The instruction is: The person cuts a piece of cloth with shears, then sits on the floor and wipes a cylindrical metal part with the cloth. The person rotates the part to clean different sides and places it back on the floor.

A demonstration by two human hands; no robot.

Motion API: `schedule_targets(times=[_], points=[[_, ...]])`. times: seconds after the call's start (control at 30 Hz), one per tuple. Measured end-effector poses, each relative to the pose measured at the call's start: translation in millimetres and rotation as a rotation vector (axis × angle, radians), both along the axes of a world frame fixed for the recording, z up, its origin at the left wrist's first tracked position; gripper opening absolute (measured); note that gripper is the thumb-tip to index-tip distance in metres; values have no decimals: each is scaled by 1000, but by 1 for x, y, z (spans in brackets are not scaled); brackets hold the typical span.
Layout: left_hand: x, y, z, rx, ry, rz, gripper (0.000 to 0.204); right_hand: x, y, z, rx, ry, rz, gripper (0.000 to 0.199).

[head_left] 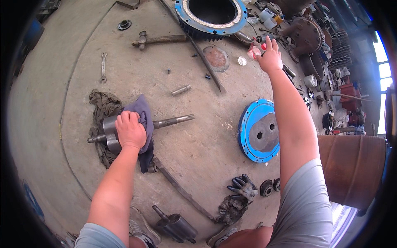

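Observation:
My left hand (pixel 132 130) presses down with curled fingers on a purple-grey rag (pixel 142 109), which is draped over a dark metal rotor (pixel 111 124). The rotor lies on its side, and its long shaft (pixel 173 120) sticks out to the right. Under it is a crumpled dark cloth (pixel 103 103). Far out to the upper right, my right hand (pixel 271 58) is stretched out with its fingers apart. Just left of those fingers lies a clear plastic bag (pixel 253 52) with red on it. A small white round lid (pixel 242 61) is beside the bag.
A blue round cover plate (pixel 248 136) with two holes lies on the floor. A second rotor (pixel 178 227) rests near my feet, by black gloves (pixel 244 187). A long bar (pixel 206 66), hammer (pixel 161 40), wrench (pixel 103 68) and blue-flanged housing (pixel 211 31) lie farther off.

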State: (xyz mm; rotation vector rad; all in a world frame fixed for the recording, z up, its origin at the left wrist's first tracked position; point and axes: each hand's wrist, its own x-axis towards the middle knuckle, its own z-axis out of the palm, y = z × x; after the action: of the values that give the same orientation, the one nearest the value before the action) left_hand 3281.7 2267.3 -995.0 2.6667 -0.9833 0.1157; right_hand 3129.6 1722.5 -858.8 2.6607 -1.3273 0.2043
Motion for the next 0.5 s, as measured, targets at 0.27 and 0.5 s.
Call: schedule_targets(times=[0.27,0.5], points=[[0,0,5,-6,50,-23,27,-8,-25,-35,115,-23,1,38],[-1,9,-25,54,-60,-35,22,-106,113,15,201,-161,303,54]])
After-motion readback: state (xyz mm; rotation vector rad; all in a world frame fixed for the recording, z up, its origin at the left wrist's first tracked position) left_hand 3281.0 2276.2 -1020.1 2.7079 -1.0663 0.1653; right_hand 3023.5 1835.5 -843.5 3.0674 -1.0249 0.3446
